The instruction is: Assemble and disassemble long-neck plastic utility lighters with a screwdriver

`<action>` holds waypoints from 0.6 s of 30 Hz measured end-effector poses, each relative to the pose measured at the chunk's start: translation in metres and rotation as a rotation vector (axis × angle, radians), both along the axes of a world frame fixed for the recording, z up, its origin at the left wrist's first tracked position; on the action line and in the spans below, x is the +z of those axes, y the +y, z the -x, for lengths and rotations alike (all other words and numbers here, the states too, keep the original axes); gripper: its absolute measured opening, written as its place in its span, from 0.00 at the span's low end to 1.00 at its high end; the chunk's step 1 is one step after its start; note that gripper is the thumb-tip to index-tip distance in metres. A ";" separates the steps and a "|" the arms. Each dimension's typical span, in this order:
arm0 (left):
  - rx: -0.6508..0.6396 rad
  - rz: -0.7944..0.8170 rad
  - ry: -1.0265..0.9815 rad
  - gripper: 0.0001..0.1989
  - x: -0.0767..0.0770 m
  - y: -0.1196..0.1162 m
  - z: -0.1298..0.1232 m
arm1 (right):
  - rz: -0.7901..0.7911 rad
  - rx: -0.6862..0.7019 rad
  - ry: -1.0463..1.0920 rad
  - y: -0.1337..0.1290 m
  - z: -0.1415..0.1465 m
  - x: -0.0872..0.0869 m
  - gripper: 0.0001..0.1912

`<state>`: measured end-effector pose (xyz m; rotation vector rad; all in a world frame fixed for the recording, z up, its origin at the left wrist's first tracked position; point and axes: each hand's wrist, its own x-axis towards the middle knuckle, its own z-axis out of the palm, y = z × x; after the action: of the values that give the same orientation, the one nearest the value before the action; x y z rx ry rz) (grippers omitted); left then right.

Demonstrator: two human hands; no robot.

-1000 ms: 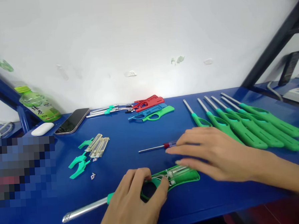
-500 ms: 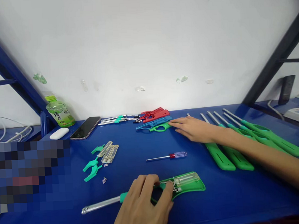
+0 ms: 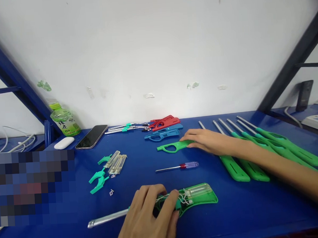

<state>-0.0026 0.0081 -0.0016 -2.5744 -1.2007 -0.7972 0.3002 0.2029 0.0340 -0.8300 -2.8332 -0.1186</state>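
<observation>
Blue table [image 3: 140, 162]: spread with sorted groups, presumably so that each kind can be reached easily
Green lighters [image 3: 236, 168]: ranked side by side at right, tips turned away
Open lighter [image 3: 206, 199]: laid near the front edge, long axis running left to right, metal rod [image 3: 108, 218] pointed left
Left hand [image 3: 150, 217]: curled closely around the open lighter's middle, seemingly so that it is steadied
Right hand [image 3: 199, 140]: green half shell [image 3: 178, 145] held by its right end, mid-table, narrow end pointed left
</observation>
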 end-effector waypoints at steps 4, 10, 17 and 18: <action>0.037 -0.026 -0.047 0.15 0.009 0.001 0.010 | -0.014 0.030 -0.014 -0.013 0.005 -0.003 0.21; 0.159 -0.081 -0.145 0.14 0.024 0.005 0.029 | -0.012 0.014 -0.007 -0.022 0.005 -0.007 0.24; 0.274 -0.104 -0.205 0.21 0.030 0.005 0.048 | 0.074 0.013 -0.005 -0.058 0.005 0.026 0.26; 0.270 -0.096 -0.204 0.22 0.031 0.005 0.048 | 0.074 0.019 -0.001 -0.068 0.005 0.029 0.26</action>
<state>-0.0506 0.0127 0.0289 -2.2341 -1.4879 -1.0439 0.2948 0.1350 0.0630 -0.8181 -2.8607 -0.0109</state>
